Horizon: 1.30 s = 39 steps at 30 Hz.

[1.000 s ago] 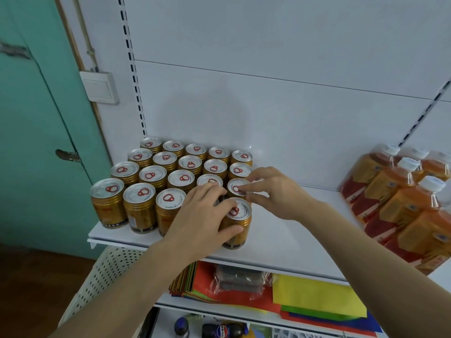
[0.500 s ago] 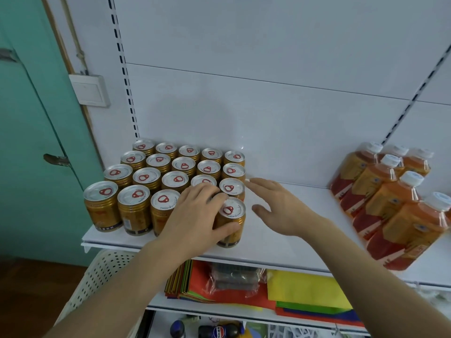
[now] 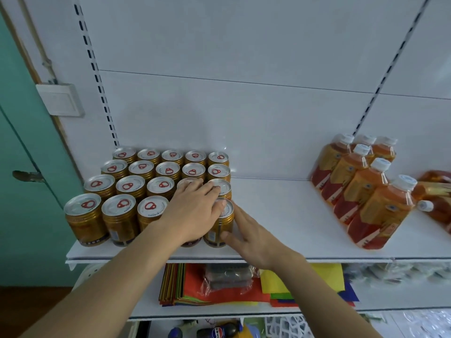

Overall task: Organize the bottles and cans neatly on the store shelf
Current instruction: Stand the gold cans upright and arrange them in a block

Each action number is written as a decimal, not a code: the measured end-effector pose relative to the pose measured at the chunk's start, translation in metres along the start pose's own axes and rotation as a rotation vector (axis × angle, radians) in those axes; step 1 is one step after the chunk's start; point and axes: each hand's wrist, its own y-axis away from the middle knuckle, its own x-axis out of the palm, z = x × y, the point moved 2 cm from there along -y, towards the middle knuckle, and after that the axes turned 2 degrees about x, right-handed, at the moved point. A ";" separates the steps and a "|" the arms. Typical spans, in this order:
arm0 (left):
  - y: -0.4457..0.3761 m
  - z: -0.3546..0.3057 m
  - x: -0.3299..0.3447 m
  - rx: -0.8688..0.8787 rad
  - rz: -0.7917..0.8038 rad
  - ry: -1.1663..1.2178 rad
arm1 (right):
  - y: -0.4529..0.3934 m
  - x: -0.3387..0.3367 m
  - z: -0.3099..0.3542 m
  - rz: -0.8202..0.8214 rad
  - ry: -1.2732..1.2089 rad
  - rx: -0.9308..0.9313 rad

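Gold cans (image 3: 127,189) with silver tops and red pull tabs stand in tight rows on the left of the white shelf (image 3: 280,215). My left hand (image 3: 192,215) lies palm-down over the front row, its fingertips on the top of the front-right can (image 3: 220,228). My right hand (image 3: 251,237) presses flat against that can's right side, thumb at its lower front. Neither hand closes around it. Orange bottles (image 3: 361,189) with white caps stand in rows at the right. One more bottle (image 3: 436,206) lies on its side at the far right.
The shelf between cans and bottles is bare white. A lower shelf holds coloured paper sheets (image 3: 244,291) and a wrapped packet (image 3: 229,276). A white basket (image 3: 85,274) sits below left, and a teal door (image 3: 29,191) stands at the left. Dark bottles (image 3: 217,331) show at the bottom.
My right hand has dropped from beside the second-row can to the right side of the front-right can. My left hand has stayed on the front cans. The view has shifted right, showing more bottles.
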 end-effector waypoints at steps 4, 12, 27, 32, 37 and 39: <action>-0.003 -0.002 -0.005 -0.001 0.037 0.018 | 0.002 -0.003 -0.004 0.005 0.092 0.028; -0.031 -0.006 -0.018 -0.018 0.059 0.023 | -0.006 -0.042 -0.020 0.066 0.110 0.139; -0.048 -0.008 -0.012 -0.037 0.281 -0.043 | -0.049 -0.045 -0.037 0.164 0.085 -0.147; -0.063 -0.005 -0.018 -0.088 0.232 0.022 | -0.080 -0.079 -0.060 0.156 0.131 -0.001; -0.074 -0.001 -0.008 -0.103 0.288 -0.015 | -0.109 -0.074 -0.064 0.208 0.138 -0.034; -0.073 0.000 -0.005 -0.106 0.297 -0.011 | -0.112 -0.067 -0.061 0.213 0.123 -0.092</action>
